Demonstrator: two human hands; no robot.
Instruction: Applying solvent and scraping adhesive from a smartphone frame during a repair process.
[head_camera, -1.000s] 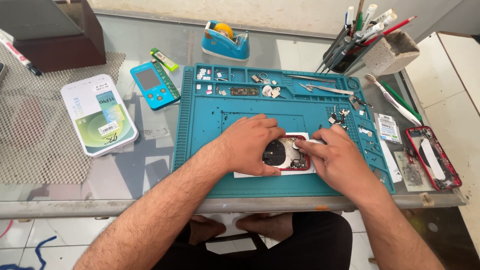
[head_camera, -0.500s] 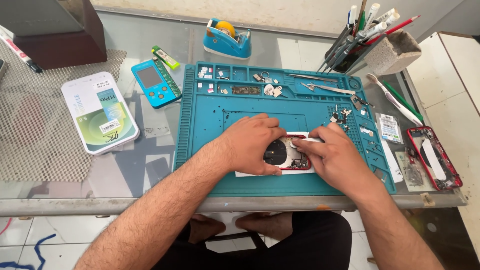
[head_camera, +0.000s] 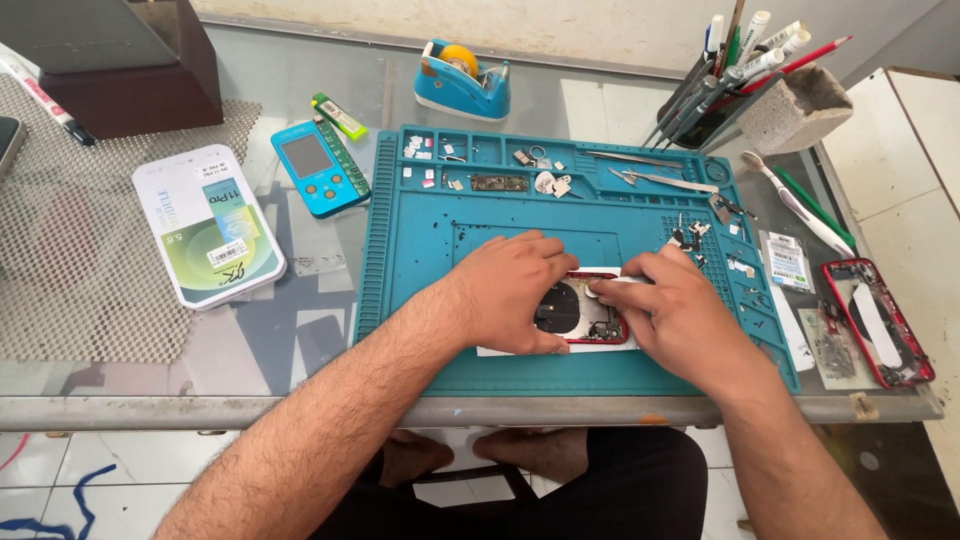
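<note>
Both hands press on an opened red phone (head_camera: 585, 315) on the teal mat (head_camera: 420, 300) — left hand (head_camera: 515, 290) flat, right hand (head_camera: 675, 310) pinching a white strip (head_camera: 625, 282).

A glass counter (head_camera: 300, 90) carries a blue tape dispenser (head_camera: 462, 82) near its far edge. A grey holder of pens and tools (head_camera: 790, 100) stands at the far right corner. A white flat box (head_camera: 208, 225) lies toward the left edge, beside a small blue handheld tester (head_camera: 318, 168). A red phone frame (head_camera: 877, 320) rests at the right edge.
</note>
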